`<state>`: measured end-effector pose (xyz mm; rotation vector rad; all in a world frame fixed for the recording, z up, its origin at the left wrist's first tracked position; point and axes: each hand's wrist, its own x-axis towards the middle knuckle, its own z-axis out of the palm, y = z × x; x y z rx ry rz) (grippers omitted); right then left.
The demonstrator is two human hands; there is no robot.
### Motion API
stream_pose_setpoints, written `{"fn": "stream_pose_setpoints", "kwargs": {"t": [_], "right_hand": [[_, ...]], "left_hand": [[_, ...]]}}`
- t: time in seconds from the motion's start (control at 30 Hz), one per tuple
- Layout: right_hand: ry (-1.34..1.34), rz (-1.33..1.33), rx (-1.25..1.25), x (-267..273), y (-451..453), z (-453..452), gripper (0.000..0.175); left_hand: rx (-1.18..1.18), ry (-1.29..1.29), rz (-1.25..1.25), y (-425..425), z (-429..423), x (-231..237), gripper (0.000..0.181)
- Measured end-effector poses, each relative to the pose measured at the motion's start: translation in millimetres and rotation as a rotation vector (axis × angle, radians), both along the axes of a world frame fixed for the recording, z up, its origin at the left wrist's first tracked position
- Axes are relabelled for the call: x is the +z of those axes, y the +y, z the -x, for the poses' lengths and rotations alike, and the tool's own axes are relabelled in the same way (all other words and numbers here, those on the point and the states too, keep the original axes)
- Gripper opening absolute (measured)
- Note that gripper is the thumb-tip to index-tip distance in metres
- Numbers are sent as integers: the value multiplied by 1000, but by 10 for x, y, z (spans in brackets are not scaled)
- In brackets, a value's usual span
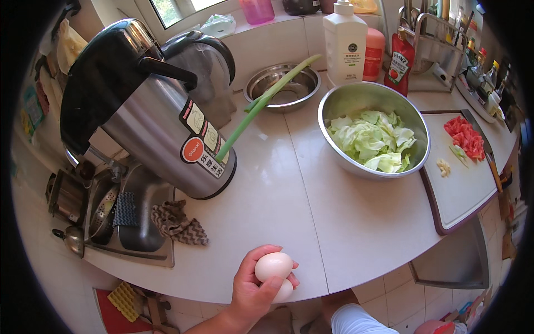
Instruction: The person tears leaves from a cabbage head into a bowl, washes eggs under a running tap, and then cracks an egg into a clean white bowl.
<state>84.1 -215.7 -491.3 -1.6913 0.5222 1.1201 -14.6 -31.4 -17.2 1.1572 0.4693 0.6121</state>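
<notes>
My left hand [254,288] is closed around two pale eggs, just above the front edge of the white countertop [267,200]. The upper egg [273,267] rests between thumb and fingers; the lower egg [283,291] is partly covered by the thumb. A light sleeve [361,319] and some bare skin show at the bottom, but my right hand is out of view. Beyond the eggs, a steel bowl [373,170] holds torn cabbage leaves [371,140]. A green onion stalk [267,98] slants across a smaller steel basin [288,106], its lower end by the pump thermos [146,121].
At left, a crumpled patterned cloth [179,223] lies beside the steel sink [144,221]. A cutting board [467,192] at right bears chopped red pieces [465,135], minced garlic [443,168] and a knife [494,169]. Behind stand a white bottle [344,46] and a Heinz ketchup pouch [399,62].
</notes>
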Motion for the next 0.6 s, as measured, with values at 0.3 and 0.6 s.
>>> {"fn": "stream_pose_setpoints", "kwargs": {"t": [0.3, 0.6], "right_hand": [[-64, 29, -19, 42, -196, -198, 27], [-66, 16, 11, -46, -125, -44, 28]], "left_hand": [[-24, -76, 22, 40, 18, -19, 38], [0, -75, 116, 6, 73, 53, 38]]}}
